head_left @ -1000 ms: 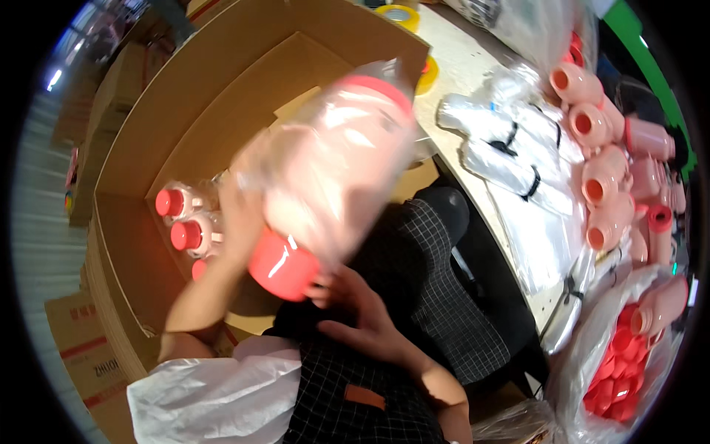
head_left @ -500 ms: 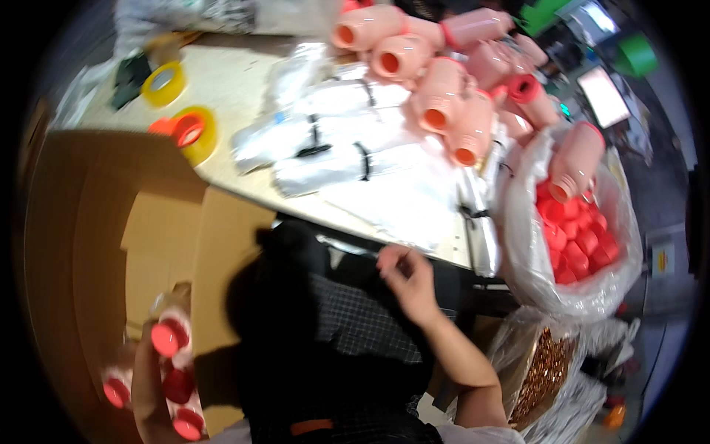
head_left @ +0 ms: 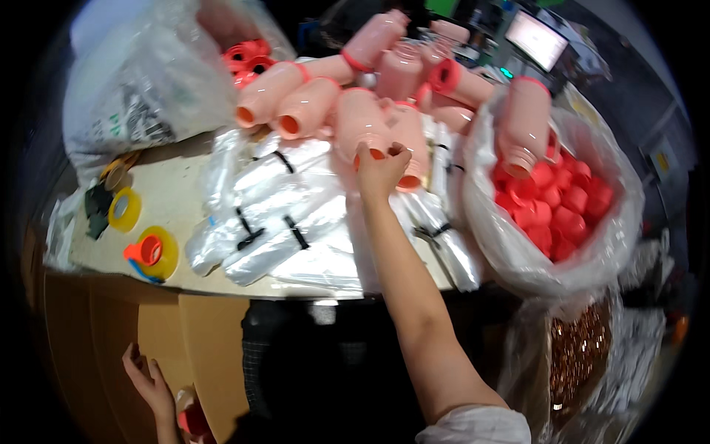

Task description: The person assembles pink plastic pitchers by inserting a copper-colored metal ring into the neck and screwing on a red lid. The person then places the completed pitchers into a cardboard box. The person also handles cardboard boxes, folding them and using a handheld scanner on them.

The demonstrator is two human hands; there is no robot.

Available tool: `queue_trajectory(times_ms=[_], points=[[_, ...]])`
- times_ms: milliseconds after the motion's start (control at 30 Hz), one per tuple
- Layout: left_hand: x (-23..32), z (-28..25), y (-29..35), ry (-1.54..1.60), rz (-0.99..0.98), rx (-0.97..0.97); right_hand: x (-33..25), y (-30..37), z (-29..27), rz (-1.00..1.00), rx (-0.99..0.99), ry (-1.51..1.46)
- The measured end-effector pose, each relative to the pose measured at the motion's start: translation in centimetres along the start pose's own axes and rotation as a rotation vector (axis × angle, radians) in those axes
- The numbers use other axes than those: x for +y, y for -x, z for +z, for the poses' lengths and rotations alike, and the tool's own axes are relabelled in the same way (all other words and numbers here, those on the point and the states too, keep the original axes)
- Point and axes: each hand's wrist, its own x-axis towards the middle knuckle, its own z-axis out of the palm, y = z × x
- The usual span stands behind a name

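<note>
"Bottle (head_left: 362, 120) at the right hand (head_left: 384, 172): where is it seen?"

"In the upper middle of the frame, laid among other pink bottles (head_left: 307, 107), its mouth turned toward the lower edge. The right fingers are curled at that mouth; whether they are closed on it cannot be told."

"And the left hand (head_left: 151, 379)?"

"It is held wide with nothing in it, at lower left, over or inside the cardboard box (head_left: 214, 355), near a red-capped bottle (head_left: 194, 419)."

"How is the grasp best made?"

"The neck should be pinched firmly, and the bottle should be lifted clear before being drawn away, so that its neighbours are not rolled and the clear plastic bundles (head_left: 266, 255) are not dragged."

"What is changed from half a second ago?"

"The right hand, then held at the near edge of the table (head_left: 177, 200), is now brought up to the bottle. The left fingers, barely shown then, are now seen spread."
</note>
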Motion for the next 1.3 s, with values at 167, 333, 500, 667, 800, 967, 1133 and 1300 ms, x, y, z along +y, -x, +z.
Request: queue_trajectory(times_ms=[167, 333, 500, 667, 800, 967, 1133, 1300], points=[[15.0, 3.7, -2.7, 0.376, 0.368, -0.17, -0.2, 3.9, -18.1, -0.137, -0.156, -0.474], [28.7, 8.9, -2.6, 0.993, 0.392, -0.46, 0.0, 6.2, -31.4, -0.041, -0.35, -0.96], [36.1, 17.2, 7.1, 1.357, 0.026, -1.563, -1.7, 14.7, -35.1, 0.058, -0.687, -0.465], [34.7, 15.3, 8.0, 1.45, -0.143, -1.52, 0.1, 10.4, -50.6, -0.141, 0.002, 0.265], [32.3, 14.1, 5.6, 1.477, -0.278, -1.323, 4.9, 1.9, -62.4, 0.179, -0.113, 0.994], [32.0, 14.7, 5.4, 1.158, -0.124, -1.428, 14.4, -2.2, -63.0, -0.236, -0.313, 1.206], [29.3, 14.4, 5.9, 1.26, -0.286, -1.316, 10.9, -2.0, -61.8, -0.115, -0.38, 1.418], [29.2, 14.8, 5.8, 1.125, -0.062, -1.311, 0.6, 4.3, -57.6, -0.523, -0.045, 0.667]])
